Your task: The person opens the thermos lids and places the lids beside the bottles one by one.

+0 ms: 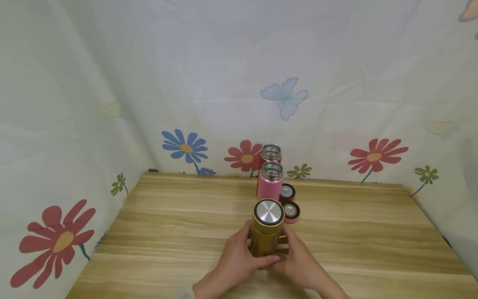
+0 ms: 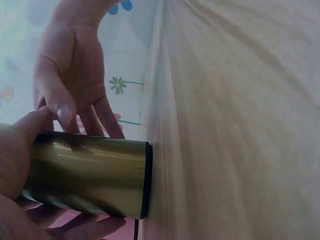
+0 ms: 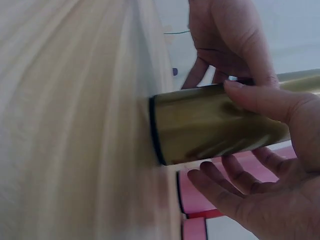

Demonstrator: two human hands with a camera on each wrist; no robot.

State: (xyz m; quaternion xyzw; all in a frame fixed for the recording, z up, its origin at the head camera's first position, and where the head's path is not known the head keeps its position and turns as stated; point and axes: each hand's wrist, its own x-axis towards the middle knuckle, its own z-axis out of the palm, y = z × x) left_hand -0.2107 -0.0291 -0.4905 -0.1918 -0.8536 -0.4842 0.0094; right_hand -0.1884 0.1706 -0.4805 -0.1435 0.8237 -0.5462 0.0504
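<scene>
A gold thermos (image 1: 264,241) with a silver-topped lid (image 1: 269,211) stands upright, its dark base at or very near the wooden table. My left hand (image 1: 237,257) holds it from the left, the thumb across the near side. From the right, my right hand (image 1: 300,263) also holds it; in the right wrist view its thumb lies on the body and its fingers curve along the far side. Just behind is a pink bottle (image 1: 269,189) without a lid, partly covered by the gold one. A red bottle (image 1: 271,153), also uncapped, stands behind that.
To the right of the bottles lie a dark red lid (image 1: 286,192) and a pink lid (image 1: 290,211), both with their inner sides up. The wooden table (image 1: 179,224) reaches back to a white curtain (image 1: 209,83) printed with flowers and a butterfly.
</scene>
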